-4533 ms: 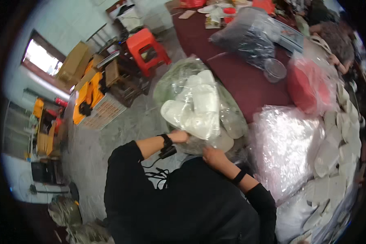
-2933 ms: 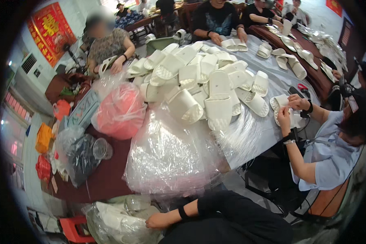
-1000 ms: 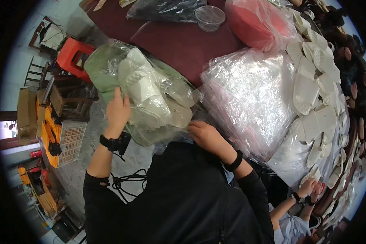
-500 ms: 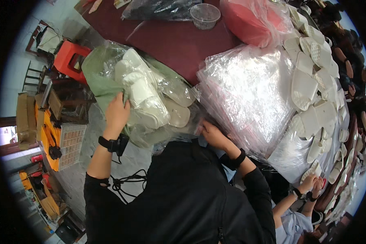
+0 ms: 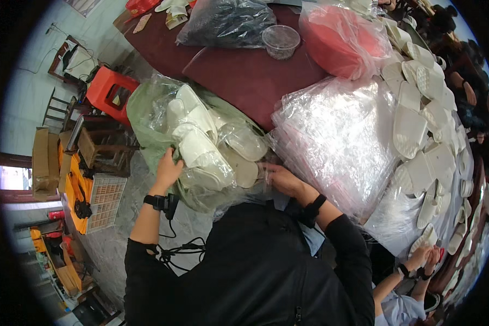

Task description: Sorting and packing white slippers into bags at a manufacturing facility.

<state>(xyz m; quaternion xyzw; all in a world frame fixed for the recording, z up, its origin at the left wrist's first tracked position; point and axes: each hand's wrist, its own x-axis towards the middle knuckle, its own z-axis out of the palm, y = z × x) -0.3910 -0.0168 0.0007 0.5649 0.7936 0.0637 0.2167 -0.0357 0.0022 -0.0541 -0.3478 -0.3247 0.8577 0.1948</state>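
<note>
White slippers in clear plastic bags [image 5: 195, 146] lie piled in and on a green sack [image 5: 142, 117] in front of me. My left hand [image 5: 169, 171] is at the sack's near left side, its fingers closed on the green edge beside the slippers. At the pile's near right, my right hand [image 5: 282, 178] pinches the edge of a clear plastic bag [image 5: 265, 173] with a slipper next to it. Glare and wrinkles in the plastic partly hide the slippers.
Flat clear bags [image 5: 337, 146] are stacked to the right, beside many loose white slippers [image 5: 410, 130]. A pink-red bagged bundle [image 5: 342, 43] and a round clear tub [image 5: 281, 42] stand on the dark red table [image 5: 228, 76]. A red stool [image 5: 111, 92] stands left. Another person's hands [image 5: 424, 258] hold a slipper at lower right.
The whole view has shifted, so the scene sits lower and farther right. My right hand's fingers reach slightly farther over the bag edge; my left hand stays at the sack.
</note>
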